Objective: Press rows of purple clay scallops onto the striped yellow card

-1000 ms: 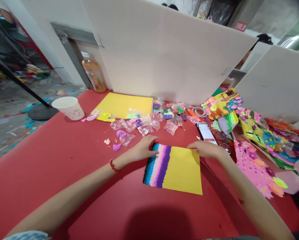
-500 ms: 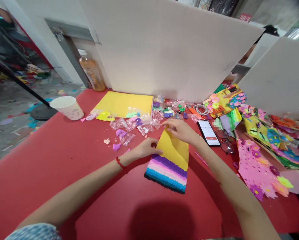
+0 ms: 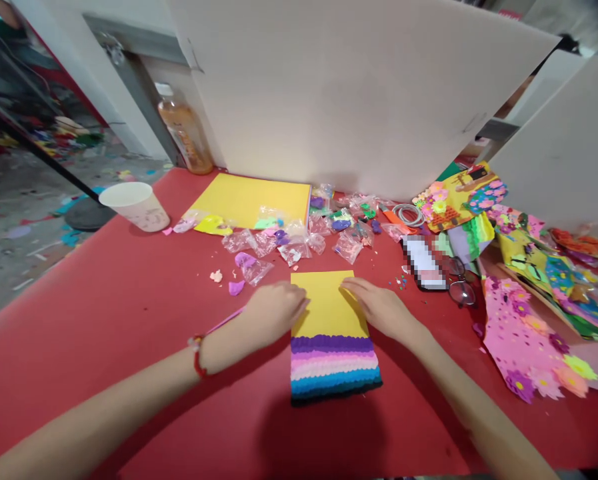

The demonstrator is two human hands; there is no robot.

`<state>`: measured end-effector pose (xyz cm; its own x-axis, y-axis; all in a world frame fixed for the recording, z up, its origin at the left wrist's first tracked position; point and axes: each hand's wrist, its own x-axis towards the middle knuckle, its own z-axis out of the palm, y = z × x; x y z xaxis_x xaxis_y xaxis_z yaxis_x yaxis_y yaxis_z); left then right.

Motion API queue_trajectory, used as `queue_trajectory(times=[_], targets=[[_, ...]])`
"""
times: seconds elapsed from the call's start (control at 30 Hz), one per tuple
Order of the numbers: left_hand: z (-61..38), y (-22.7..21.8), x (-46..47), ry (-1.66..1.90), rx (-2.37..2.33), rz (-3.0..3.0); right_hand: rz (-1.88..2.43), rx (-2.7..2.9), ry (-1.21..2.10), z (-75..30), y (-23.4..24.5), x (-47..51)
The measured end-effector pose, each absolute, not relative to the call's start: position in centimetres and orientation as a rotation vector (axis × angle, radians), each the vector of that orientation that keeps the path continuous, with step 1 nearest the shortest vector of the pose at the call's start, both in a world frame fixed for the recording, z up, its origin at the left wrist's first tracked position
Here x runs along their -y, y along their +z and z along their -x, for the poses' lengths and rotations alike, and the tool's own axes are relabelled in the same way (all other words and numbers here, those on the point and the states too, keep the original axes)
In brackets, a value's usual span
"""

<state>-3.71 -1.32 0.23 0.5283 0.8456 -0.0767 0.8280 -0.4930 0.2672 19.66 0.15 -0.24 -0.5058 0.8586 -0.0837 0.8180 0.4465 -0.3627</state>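
A yellow card (image 3: 326,303) lies upright on the red table (image 3: 103,300), its near end covered with scalloped strips in purple, pink, blue and black (image 3: 333,367). My left hand (image 3: 273,310) rests on the card's left edge, fingers curled loosely with nothing in them. On the card's right edge lies my right hand (image 3: 379,307), its fingers stretched flat. Several small clear bags of coloured paper pieces (image 3: 299,243) lie just beyond the card.
A stack of yellow sheets (image 3: 253,200), a paper cup (image 3: 136,207) and a bottle (image 3: 183,133) stand at the back left. A phone (image 3: 423,263), glasses (image 3: 459,287) and finished paper collages (image 3: 523,327) lie to the right. White boards (image 3: 353,93) wall the back.
The card has been turned a quarter turn, from lying sideways to upright with the striped end toward me. Both hands have settled on its left and right edges.
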Motion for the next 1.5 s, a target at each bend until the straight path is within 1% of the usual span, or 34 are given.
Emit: queue_trajectory(times=[0.07,0.17,0.27,0.33,0.43,0.53,0.6,0.7,0.77,0.93,1.07,1.13,1.23,1.3,1.37,1.5], targets=[[1.8,-0.9,1.9,0.197,-1.089,-2.672,1.533,2.722,0.429,-18.8,-0.9,0.4],[0.2,-3.1,1.6,0.191,-1.101,-2.722,1.664,2.839,0.251,-18.3,-1.5,1.0],[0.3,-4.5,0.8,0.069,-1.019,-2.675,1.770,2.809,0.223,-19.3,-1.6,1.6],[0.6,-4.8,0.7,0.052,-0.965,-2.653,1.744,2.742,0.324,-20.2,-1.2,1.9],[0.3,-4.4,1.2,0.168,-1.004,-2.595,1.623,2.475,0.574,-20.9,0.1,1.4],[-0.2,-3.1,0.9,0.380,-1.078,-2.451,1.584,2.103,0.762,-20.5,1.7,-0.2],[-0.3,-1.7,-0.2,0.598,-1.122,-2.288,1.449,1.945,0.953,-19.8,2.8,-1.6],[-0.1,0.5,-2.9,0.924,-1.057,-2.030,1.240,1.735,1.267,-18.3,4.0,-3.7],[0.1,1.6,-4.5,0.965,-1.006,-1.860,1.169,1.658,1.317,-17.4,4.3,-4.7],[0.8,1.9,-6.6,0.919,-1.064,-1.588,1.313,1.592,1.080,-17.0,3.9,-5.5],[1.9,1.5,-7.1,0.935,-1.049,-1.528,1.421,1.684,1.093,-17.8,3.4,-5.5],[2.3,1.4,-7.2,0.994,-1.130,-1.545,1.445,1.665,1.082,-17.9,3.3,-5.6],[2.2,1.5,-6.8,1.168,-1.310,-1.600,1.475,1.621,0.967,-17.5,3.2,-5.4],[1.7,1.7,-6.0,1.154,-1.232,-1.622,1.484,1.618,0.885,-16.8,3.2,-4.8],[1.0,1.9,-5.0,1.026,-1.045,-1.607,1.456,1.702,0.787,-16.0,3.1,-4.1],[0.3,2.0,-3.8,1.026,-1.015,-1.503,1.352,1.886,0.564,-14.9,2.7,-2.9]])
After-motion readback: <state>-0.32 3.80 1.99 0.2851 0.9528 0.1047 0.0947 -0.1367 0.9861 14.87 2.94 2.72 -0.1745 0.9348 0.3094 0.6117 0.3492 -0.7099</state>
